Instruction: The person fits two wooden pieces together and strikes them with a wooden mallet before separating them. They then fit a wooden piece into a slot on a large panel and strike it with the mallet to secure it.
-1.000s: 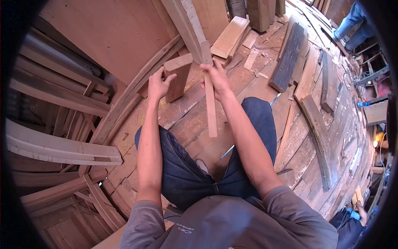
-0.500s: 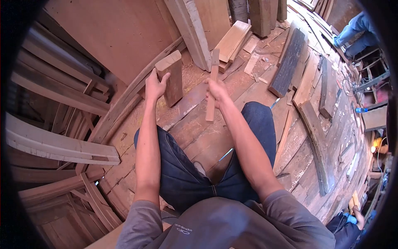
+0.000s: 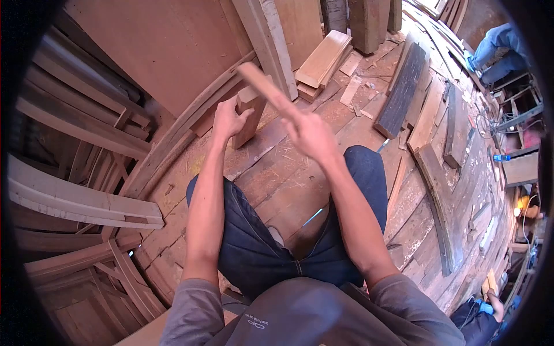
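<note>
My left hand (image 3: 228, 119) is closed round the near side of a thick wooden block (image 3: 251, 124), which stands on end on the plank floor. In my right hand (image 3: 311, 136) is a flat wooden strip (image 3: 270, 91), gripped near its lower end. The strip slants up and left, and its far part overlaps the top of the block in this view. My right fingers are partly hidden behind the back of that hand.
Beyond my hands lies a small stack of planks (image 3: 323, 62). A dark beam (image 3: 400, 92) and a weathered plank (image 3: 440, 202) lie to the right. Curved timbers (image 3: 86, 196) fill the left side. A person's legs (image 3: 503, 55) show at upper right, another person (image 3: 479, 317) at lower right.
My right hand has raised and swung the wooden strip left, from nearly upright beside the block to slanting over its top. My left hand and the block have shifted slightly right.
</note>
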